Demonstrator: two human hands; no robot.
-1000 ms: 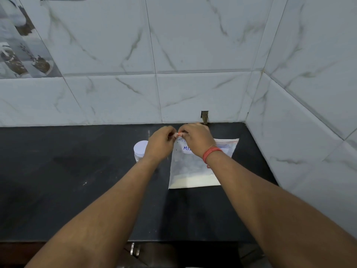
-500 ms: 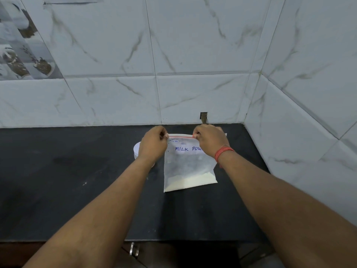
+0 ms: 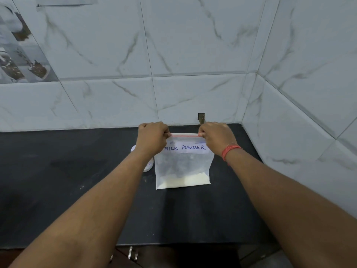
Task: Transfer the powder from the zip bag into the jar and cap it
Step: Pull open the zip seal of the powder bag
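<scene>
- A person's two bare forearms reach forward over a dark stone counter (image 3: 58, 190) set into a corner of white marbled wall tiles (image 3: 193, 55).
- The left hand (image 3: 152, 138) is closed in a pinch on one top corner of a clear plastic zip bag with a red seal strip (image 3: 183, 167); the right hand (image 3: 216, 138), with a red thread band (image 3: 230, 151) at its wrist, pinches the other top corner.
- The bag hangs upright between the two hands, its seal strip stretched straight from one set of fingertips to the other, its bottom edge at or just above the counter.
- A white label just below the strip reads "MILK POWDER".
- A pale, cream-coloured powder (image 3: 183, 180) lies in a shallow layer along the bottom of the bag, well below both hands.
- A small white jar (image 3: 147, 165) stands just beneath the left wrist, mostly hidden by it; whether it is capped cannot be told.
- Judged step: the bag is held ready for opening, and the seal looks closed.
- The next move likely calls for pulling the two sides of the seal apart while keeping the bag upright, so that no powder spills before the mouth reaches the jar.
</scene>
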